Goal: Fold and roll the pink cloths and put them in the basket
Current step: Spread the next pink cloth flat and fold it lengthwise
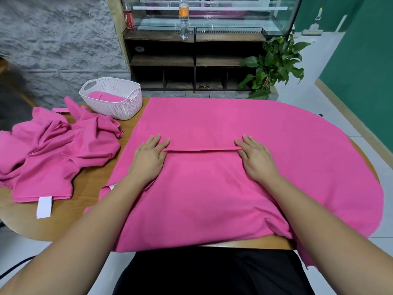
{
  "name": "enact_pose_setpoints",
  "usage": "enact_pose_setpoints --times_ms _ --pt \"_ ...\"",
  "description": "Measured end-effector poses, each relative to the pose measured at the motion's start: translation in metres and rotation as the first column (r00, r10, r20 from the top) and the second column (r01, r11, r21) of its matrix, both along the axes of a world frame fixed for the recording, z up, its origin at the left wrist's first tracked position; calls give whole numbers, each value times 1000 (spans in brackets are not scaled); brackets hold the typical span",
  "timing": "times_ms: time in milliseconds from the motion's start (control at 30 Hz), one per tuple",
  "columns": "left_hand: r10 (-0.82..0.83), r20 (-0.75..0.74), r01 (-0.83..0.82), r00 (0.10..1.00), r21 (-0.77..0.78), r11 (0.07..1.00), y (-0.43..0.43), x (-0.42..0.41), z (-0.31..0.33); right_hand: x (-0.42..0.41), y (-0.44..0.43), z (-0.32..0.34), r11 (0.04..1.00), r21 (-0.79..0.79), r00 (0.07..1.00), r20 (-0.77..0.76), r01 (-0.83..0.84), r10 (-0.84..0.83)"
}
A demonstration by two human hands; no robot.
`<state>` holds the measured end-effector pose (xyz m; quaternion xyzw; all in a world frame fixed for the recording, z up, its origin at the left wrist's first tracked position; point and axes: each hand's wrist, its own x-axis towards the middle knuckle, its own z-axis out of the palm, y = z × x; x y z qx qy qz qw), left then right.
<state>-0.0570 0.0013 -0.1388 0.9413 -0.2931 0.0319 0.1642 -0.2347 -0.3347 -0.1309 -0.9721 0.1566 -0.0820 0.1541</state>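
A large pink cloth (265, 128) lies spread over most of the wooden table (89, 184), its near part folded up so a fold edge runs across the middle. My left hand (148, 156) lies flat on the left end of that fold edge. My right hand (257, 158) presses flat on the right end. Both hands have fingers spread and grip nothing. A heap of crumpled pink cloths (57, 147) sits at the table's left. Behind it stands a white woven basket (119, 107) with one rolled pink cloth (106, 96) inside.
A dark wooden shelf unit (191, 60) with two bottles and a glass tank stands beyond the table. A potted green plant (274, 64) is at the far right. A white label (44, 206) hangs from the heap near the table's left edge.
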Motion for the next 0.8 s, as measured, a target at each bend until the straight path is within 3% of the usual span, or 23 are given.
enact_pose_setpoints --times_ms 600,800 --pt "-40 2 40 999 -21 999 55 -104 -10 -119 48 -15 1000 28 998 64 3 -4" --pt "-54 -41 51 998 -89 995 48 -90 4 -102 37 4 983 181 988 152 -32 4"
